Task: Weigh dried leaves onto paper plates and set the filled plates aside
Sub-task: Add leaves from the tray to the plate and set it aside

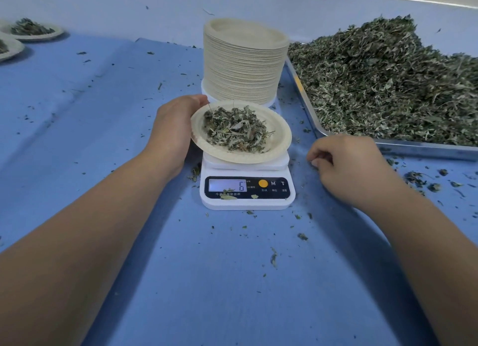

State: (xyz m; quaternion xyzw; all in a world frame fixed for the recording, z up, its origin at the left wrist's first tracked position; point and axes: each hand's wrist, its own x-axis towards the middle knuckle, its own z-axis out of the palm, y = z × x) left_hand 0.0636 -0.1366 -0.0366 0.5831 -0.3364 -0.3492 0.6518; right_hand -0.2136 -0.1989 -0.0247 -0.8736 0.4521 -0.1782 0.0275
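Note:
A paper plate (280, 141) holding a small heap of dried leaves (236, 130) sits tilted over the white kitchen scale (247, 202), whose display reads 6. My left hand (176, 128) grips the plate's left rim, thumb at the far edge. My right hand (346, 167) rests on the blue cloth right of the scale, fingers curled under; whether it holds anything is hidden. A large metal tray (424, 149) at the right carries a big pile of dried leaves (388, 79).
A tall stack of empty paper plates (244, 64) stands just behind the scale. Two filled plates (33, 31) lie at the far left. Loose leaf bits (419, 177) are scattered over the blue cloth (90, 118).

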